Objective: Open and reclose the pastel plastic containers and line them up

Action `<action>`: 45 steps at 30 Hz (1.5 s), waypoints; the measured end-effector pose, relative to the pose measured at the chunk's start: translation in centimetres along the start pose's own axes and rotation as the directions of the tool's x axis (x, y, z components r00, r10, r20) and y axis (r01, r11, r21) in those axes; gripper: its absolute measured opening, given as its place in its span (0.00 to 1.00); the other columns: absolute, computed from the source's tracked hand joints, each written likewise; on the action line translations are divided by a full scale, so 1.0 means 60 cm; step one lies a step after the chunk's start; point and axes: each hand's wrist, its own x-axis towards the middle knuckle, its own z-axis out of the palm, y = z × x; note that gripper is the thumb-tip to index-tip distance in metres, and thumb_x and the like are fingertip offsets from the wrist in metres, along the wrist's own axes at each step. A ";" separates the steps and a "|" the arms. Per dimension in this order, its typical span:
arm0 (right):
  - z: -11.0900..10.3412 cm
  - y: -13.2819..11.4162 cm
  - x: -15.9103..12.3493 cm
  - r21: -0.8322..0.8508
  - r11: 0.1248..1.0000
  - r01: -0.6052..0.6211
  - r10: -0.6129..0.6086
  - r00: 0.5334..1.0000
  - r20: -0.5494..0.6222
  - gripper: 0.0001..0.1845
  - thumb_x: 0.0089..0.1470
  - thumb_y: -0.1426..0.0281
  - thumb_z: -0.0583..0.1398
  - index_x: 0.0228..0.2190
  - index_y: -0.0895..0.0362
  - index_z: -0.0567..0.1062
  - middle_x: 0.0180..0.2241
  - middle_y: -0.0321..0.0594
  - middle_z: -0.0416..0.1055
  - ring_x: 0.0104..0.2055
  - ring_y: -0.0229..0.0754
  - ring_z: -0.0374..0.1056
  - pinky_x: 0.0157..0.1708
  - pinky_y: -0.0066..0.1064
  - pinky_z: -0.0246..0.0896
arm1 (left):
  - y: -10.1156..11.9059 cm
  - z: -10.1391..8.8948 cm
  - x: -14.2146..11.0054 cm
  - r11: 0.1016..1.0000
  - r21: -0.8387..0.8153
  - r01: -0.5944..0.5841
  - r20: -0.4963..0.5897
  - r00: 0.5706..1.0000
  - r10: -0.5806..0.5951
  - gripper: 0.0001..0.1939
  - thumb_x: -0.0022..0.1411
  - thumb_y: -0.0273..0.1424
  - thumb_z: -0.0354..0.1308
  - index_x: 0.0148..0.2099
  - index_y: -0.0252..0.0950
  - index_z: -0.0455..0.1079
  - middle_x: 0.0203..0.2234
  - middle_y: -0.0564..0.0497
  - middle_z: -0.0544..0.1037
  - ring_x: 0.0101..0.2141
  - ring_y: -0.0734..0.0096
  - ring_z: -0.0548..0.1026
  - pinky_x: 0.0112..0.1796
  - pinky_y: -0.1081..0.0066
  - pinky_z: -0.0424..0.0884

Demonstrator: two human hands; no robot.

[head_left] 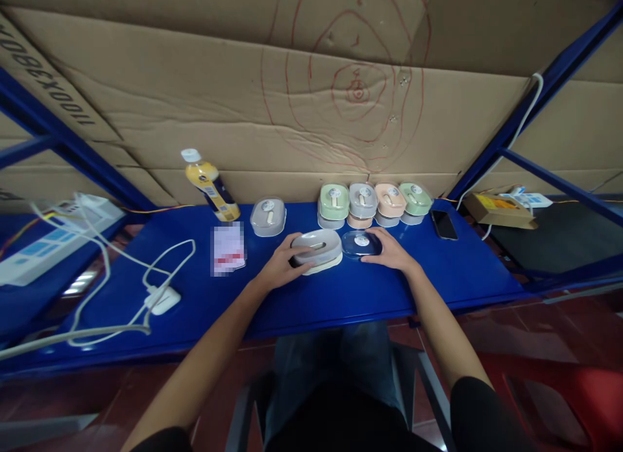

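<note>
My left hand [282, 265] grips the left end of a grey oval soap box [327, 241], its fingers over the rim. The box is uncovered, with a slot in its inner floor and a cream edge under it. Just to its right, my right hand [390, 251] is closed around the right end of a clear lid [349, 244] with a round white label. The blue tabletop shows through the lid. Whether the lid rests on the table or is slightly raised, I cannot tell.
Behind my hands stand several stacked lidded soap boxes [333, 202] in green, grey and pink. A single grey lidded box [268, 217] sits left of them. Farther left are a yellow drink bottle [210, 189], a blurred packet [228, 247] and white cables [109, 263]. A phone [444, 225] lies right.
</note>
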 end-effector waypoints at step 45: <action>0.075 -0.139 0.091 0.088 0.966 0.243 -0.254 0.955 0.152 0.48 0.45 0.49 0.75 0.63 0.53 0.70 0.62 0.53 0.70 0.63 0.59 0.70 0.64 0.52 0.66 | 0.015 0.030 -0.005 0.983 -0.123 0.136 0.080 0.989 -0.127 0.62 0.51 0.39 0.76 0.77 0.35 0.43 0.68 0.32 0.65 0.68 0.41 0.66 0.67 0.44 0.62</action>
